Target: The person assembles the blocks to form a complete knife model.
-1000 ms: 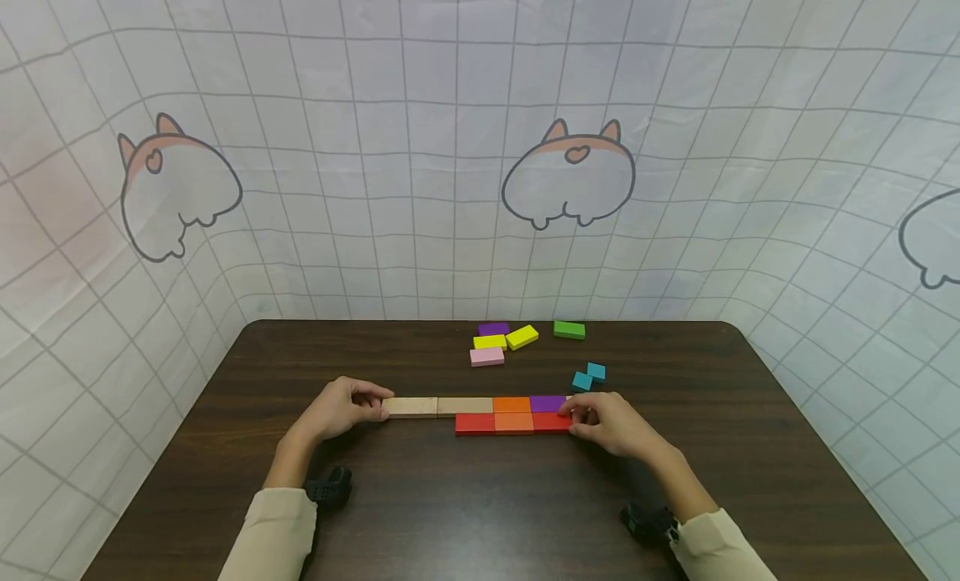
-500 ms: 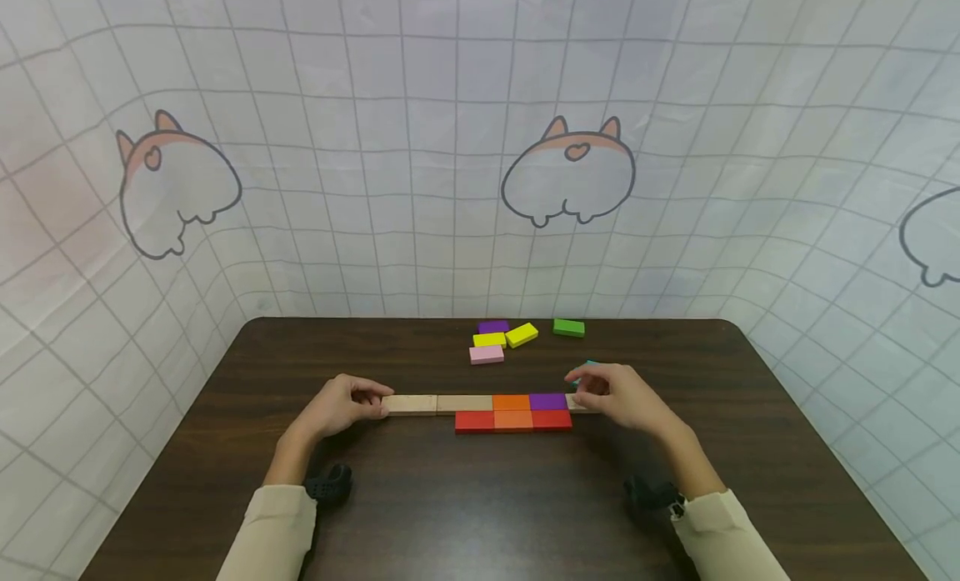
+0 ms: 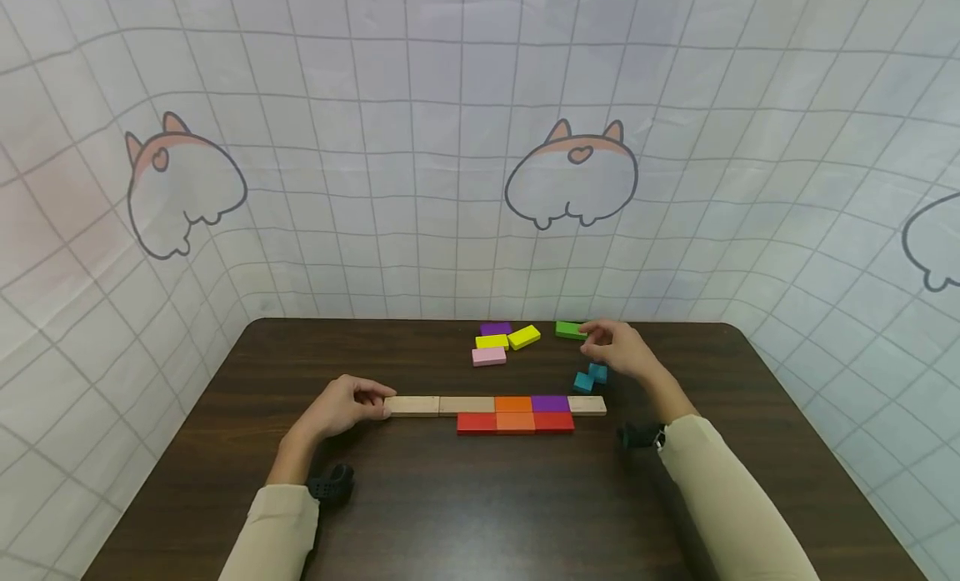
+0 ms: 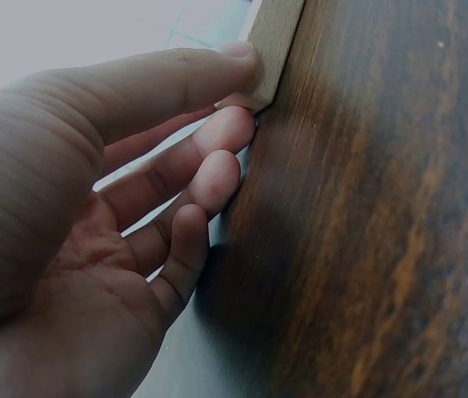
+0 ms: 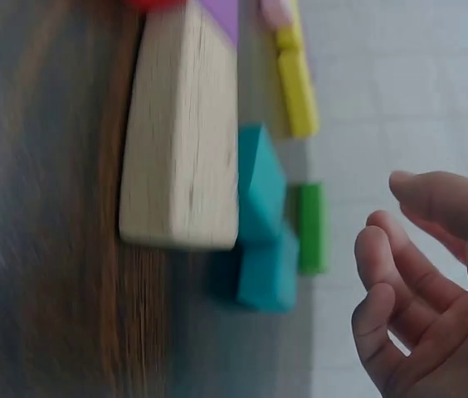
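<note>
My left hand (image 3: 342, 409) pinches the left end of a plain wooden block (image 3: 414, 407); thumb and forefinger hold that end in the left wrist view. Rightward in the same row come another plain block (image 3: 467, 406), an orange block (image 3: 513, 404), a purple block (image 3: 551, 404) and a plain block (image 3: 587, 406). Along its front lie a red block (image 3: 477, 424), an orange-red block (image 3: 515, 423) and a second red block (image 3: 553, 423). My right hand (image 3: 621, 348) hovers, fingers loosely bent and holding nothing, beside the green block (image 3: 570, 330), partly covering its right end.
Two teal blocks (image 3: 583, 383) sit behind the row's right end. Further back are a purple block (image 3: 496, 328), two yellow blocks (image 3: 523, 338) and a pink block (image 3: 489, 357). A gridded curtain (image 3: 420, 189) hangs along the back edge of the dark table (image 3: 450, 514).
My right hand has left the row's right end and moved back past the teal blocks to the green block. The plain block at that end is now uncovered. My left hand stays put.
</note>
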Demonstrator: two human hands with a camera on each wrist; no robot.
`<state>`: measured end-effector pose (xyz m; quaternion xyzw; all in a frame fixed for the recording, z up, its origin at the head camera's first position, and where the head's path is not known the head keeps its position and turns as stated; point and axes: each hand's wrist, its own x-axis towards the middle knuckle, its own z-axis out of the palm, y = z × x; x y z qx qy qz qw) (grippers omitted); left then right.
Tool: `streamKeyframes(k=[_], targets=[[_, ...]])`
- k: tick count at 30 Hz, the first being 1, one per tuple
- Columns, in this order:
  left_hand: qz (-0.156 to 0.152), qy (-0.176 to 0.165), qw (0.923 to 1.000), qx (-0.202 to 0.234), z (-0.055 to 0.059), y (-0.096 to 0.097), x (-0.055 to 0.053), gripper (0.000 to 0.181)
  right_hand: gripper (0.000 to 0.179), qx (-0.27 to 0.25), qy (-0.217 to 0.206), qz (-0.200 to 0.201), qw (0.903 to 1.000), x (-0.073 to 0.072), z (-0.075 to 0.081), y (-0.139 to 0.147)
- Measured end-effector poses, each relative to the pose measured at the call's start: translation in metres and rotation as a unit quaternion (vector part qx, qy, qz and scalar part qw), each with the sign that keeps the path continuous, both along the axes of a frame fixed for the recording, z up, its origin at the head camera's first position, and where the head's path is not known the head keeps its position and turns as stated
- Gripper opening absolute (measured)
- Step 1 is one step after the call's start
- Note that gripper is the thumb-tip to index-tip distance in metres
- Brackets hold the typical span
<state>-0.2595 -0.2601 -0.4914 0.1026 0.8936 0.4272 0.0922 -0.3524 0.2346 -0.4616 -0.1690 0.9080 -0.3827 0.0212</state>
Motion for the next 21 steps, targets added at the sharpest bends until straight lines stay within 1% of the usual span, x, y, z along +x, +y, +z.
streamKeyframes(k=[4,8,12,16,19,21], targets=[[0.0,-0.004,1.0,0.006,0.002,0.0,0.001,0.026,0.046,0.013,-0.039,-0.017,0.999,-0.018,-0.01,0.009],[0.002,-0.01,0.9999,0.009,0.003,0.001,0.003,0.026,0.054,0.016,-0.063,-0.022,0.9976,-0.03,-0.019,0.014],[-0.002,-0.01,0.9999,0.011,0.003,0.001,0.005,0.027,0.059,0.018,-0.075,-0.02,0.9968,-0.037,-0.022,0.015],[0.004,-0.015,0.9998,0.011,0.0,0.001,0.004,0.025,0.062,0.026,-0.08,-0.021,0.9963,-0.042,-0.022,0.013],[0.009,-0.016,0.9998,0.008,0.0,0.001,0.004,0.025,0.062,0.026,-0.083,-0.019,0.996,-0.046,-0.021,0.01],[0.006,-0.012,0.9999,0.007,0.001,0.001,0.003,0.025,0.062,0.027,-0.086,-0.018,0.9958,-0.047,-0.021,0.008]])
